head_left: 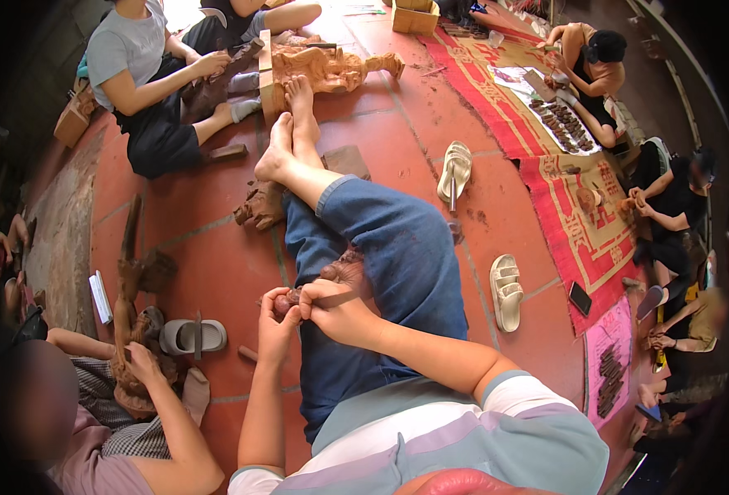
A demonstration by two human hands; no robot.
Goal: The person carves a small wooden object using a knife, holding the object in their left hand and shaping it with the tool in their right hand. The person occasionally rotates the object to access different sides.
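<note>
Partly behind right hand [334,313], brown carving [344,270].

a dark phone [580,299] lies on the red mat [559,241] near a cream sandal [507,302].

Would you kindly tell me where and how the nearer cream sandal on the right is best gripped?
Probably by the bare heel end of the cream sandal, pinched over its edge by the right hand, once free, coming from the near side: it lies sole down, heel toward the person, with the straps bridging its farther part.
</note>
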